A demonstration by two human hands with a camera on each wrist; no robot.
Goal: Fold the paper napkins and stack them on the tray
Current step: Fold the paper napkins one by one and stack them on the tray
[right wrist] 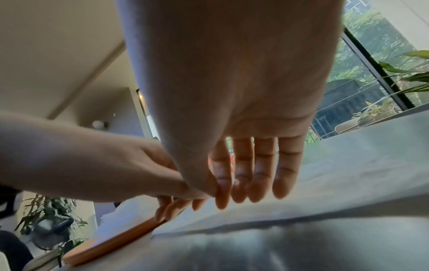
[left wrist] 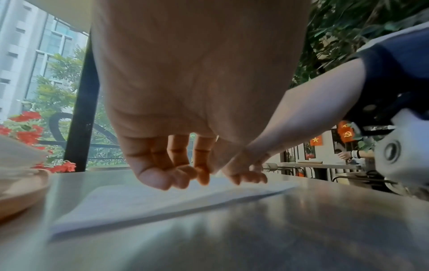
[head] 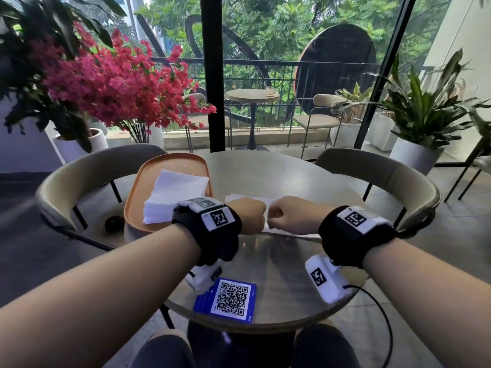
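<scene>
A white paper napkin (head: 268, 201) lies flat on the round table (head: 279, 171), mostly hidden under my two hands. My left hand (head: 251, 213) and right hand (head: 287, 216) meet knuckle to knuckle over its middle. In the left wrist view the left hand (left wrist: 185, 179) has bent fingers, with the tips down on the napkin (left wrist: 139, 205). The right hand (right wrist: 243, 194) reaches down with nearly straight fingers onto the napkin (right wrist: 325, 192). An orange tray (head: 172, 158) at the left holds a stack of folded napkins (head: 172, 197).
A blue QR-code card (head: 228, 298) lies near the table's front edge. Curved chairs (head: 87, 171) ring the far side of the table. The tray overhangs the table's left edge. Potted plants and a glass wall stand behind.
</scene>
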